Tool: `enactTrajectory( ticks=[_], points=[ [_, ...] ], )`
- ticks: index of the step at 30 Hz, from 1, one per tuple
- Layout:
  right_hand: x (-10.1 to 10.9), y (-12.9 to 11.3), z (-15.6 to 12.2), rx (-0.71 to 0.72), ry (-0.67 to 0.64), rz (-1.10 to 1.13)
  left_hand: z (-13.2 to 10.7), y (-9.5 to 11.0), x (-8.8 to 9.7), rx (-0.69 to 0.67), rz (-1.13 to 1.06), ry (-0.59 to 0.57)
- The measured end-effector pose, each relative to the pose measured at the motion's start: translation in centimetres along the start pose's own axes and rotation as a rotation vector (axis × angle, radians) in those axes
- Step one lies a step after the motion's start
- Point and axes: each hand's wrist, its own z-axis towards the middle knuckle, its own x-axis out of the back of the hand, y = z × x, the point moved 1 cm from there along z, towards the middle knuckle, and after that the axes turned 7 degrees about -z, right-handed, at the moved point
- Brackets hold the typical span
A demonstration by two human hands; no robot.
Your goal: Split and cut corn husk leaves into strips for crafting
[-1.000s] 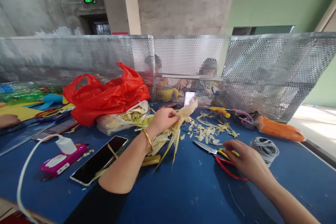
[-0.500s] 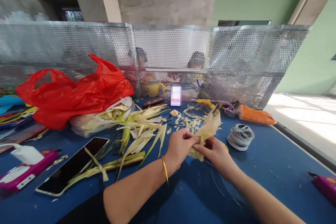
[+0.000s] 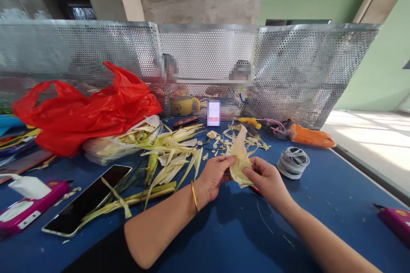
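Observation:
A pale yellow corn husk (image 3: pixel 240 160) is held up over the blue table between my two hands. My left hand (image 3: pixel 215 175) pinches its left edge between thumb and fingers. On the other side, my right hand (image 3: pixel 263 177) grips the lower right part, thumb in front. Something red and thin shows under the right hand, too little of it to name. Behind the hands lie small husk scraps (image 3: pixel 221 143). A pile of longer corn husks (image 3: pixel 173 158) spreads to the left, partly on a dark phone (image 3: pixel 92 198).
A red plastic bag (image 3: pixel 92 111) and a magenta power strip (image 3: pixel 35 204) lie left. Rolled grey cord (image 3: pixel 293 162), an orange pouch (image 3: pixel 310 135) and a yellow-handled tool (image 3: pixel 251 122) sit right. A perforated metal screen (image 3: pixel 205 57) stands behind, with people beyond it.
The husk has turned in my hands and now shows flatter and more upright. Both hands have shifted their hold on it, the left one more to the edge. The view has tilted slightly down.

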Motion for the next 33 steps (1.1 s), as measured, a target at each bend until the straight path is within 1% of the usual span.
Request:
enactTrajectory(
  ticks=[2, 5, 6, 8, 9, 11, 14, 16, 18, 20, 21, 24, 27, 28, 29, 30, 31, 33],
  points=[
    [0.2, -0.2, -0.1, 0.052, 0.053, -0.090, -0.1, 0.0, 0.0, 0.026, -0.015, 0.040],
    [0.6, -0.9, -0.4, 0.205, 0.163, -0.359, -0.5, 0.2, -0.3, 0.043, -0.026, 0.068],
    [0.7, -1.2, -0.5, 0.271, 0.173, -0.454, -0.6, 0.2, -0.4, 0.032, -0.027, 0.070],
    [0.8, -1.6, -0.7, 0.394, 0.149, -0.581, -0.7, 0.3, -0.6, 0.009, -0.018, 0.070],
    [0.8, -1.8, -0.7, 0.439, 0.132, -0.605, -0.8, 0.3, -0.7, -0.001, -0.004, 0.077],
    [0.8, -1.9, -0.8, 0.494, 0.112, -0.582, -0.7, 0.2, -0.7, -0.014, 0.026, 0.100],
    [0.9, -2.0, -0.7, 0.506, 0.077, -0.447, -0.3, 0.0, -0.4, -0.021, 0.030, 0.121],
    [1.0, -2.2, -0.6, 0.490, 0.047, -0.343, 0.1, 0.0, 0.0, -0.035, 0.008, 0.141],
    [1.2, -2.4, -0.5, 0.447, 0.033, -0.233, 0.5, 0.1, 0.4, -0.077, -0.008, 0.188],
    [1.4, -2.7, -0.5, 0.353, -0.010, -0.091, 0.9, 0.3, 0.8, -0.133, -0.007, 0.247],
    [1.5, -2.8, -0.6, 0.287, -0.061, -0.012, 1.1, 0.5, 1.0, -0.168, 0.007, 0.277],
    [1.7, -3.2, -0.9, 0.095, -0.297, 0.175, 1.6, 1.2, 1.6, -0.269, 0.057, 0.362],
    [1.7, -3.3, -1.3, -0.051, -0.614, 0.204, 1.9, 1.6, 2.2, -0.335, 0.105, 0.390],
    [1.7, -3.3, -1.3, -0.093, -0.690, 0.195, 1.9, 1.6, 2.4, -0.355, 0.141, 0.387],
    [1.8, -3.1, -1.2, -0.126, -0.709, 0.197, 1.9, 1.7, 2.5, -0.377, 0.192, 0.382],
    [2.0, -3.0, -0.8, -0.148, -0.647, 0.226, 1.9, 1.6, 2.6, -0.400, 0.254, 0.379],
    [2.3, -2.8, -0.4, -0.162, -0.513, 0.284, 1.9, 1.5, 2.6, -0.420, 0.318, 0.375],
    [3.0, -2.3, 0.6, -0.190, -0.149, 0.454, 1.7, 1.4, 2.5, -0.446, 0.427, 0.364]
  ],
)
